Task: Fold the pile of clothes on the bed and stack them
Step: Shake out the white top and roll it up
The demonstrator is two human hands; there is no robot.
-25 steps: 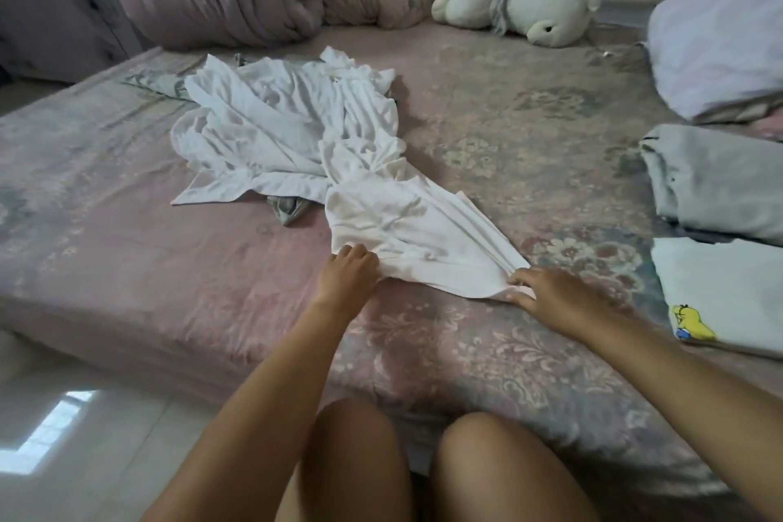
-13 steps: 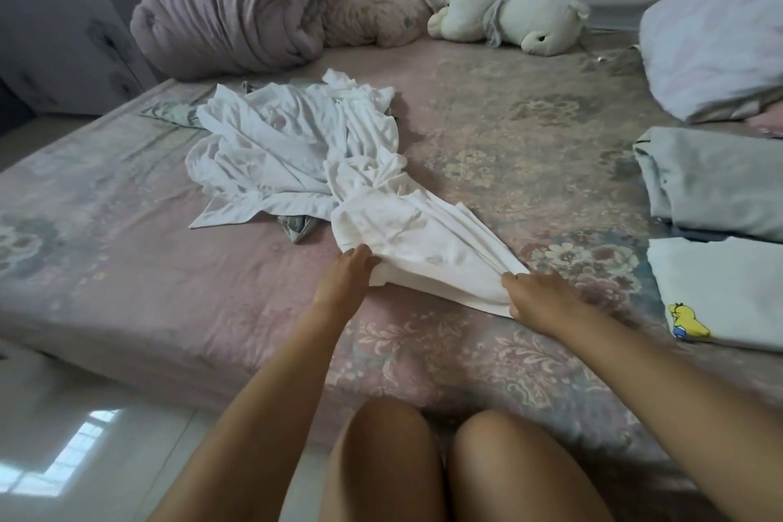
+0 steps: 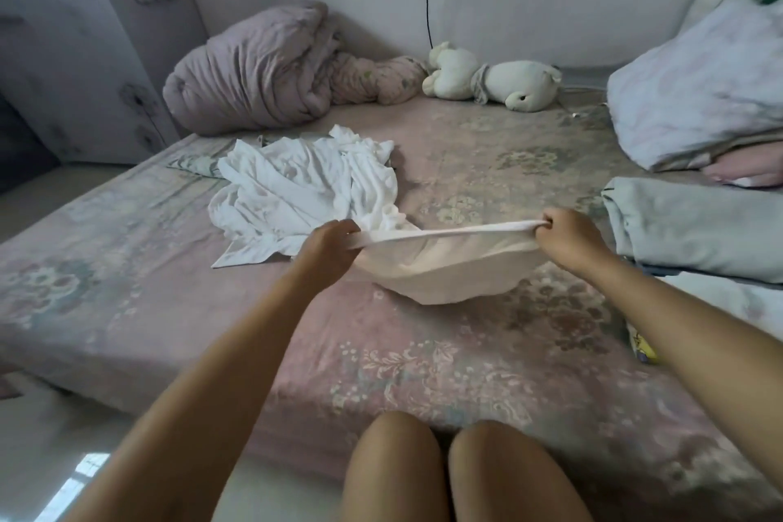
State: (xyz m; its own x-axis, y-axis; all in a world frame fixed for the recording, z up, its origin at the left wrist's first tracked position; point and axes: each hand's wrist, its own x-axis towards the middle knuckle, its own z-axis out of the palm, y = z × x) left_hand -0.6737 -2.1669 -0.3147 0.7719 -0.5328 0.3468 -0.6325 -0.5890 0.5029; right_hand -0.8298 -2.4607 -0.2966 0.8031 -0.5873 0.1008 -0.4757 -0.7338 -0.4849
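Head view. A white garment [image 3: 445,267] is held stretched above the bed [image 3: 423,360], just in front of the white pile of clothes [image 3: 305,191]. Its upper edge is pulled taut into a nearly straight band between the two hands, and the rest of the cloth hangs below that band in a rounded sag, its lowest fold close to or touching the bed; contact cannot be confirmed.

The left hand [image 3: 328,244] is positioned at the front right corner of the pile. Its grip is closed on the left end of the garment's edge, with the fingers curled round the cloth.

The right hand [image 3: 565,233] is positioned well to the right of the pile. Its grip is likewise closed, the right end of the edge being pinched between curled fingers and thumb.

The pile itself lies crumpled on the bed, with a patterned piece showing at its far left edge.

Well to the right of the pile, a folded grey item [image 3: 695,233] is laid on the bed. A rolled quilt [image 3: 254,72] is located behind the pile against the wall, and a plush toy [image 3: 491,81] lies behind and to the right of the pile. A pillow [image 3: 699,97] is placed at the far right, behind the folded grey item.
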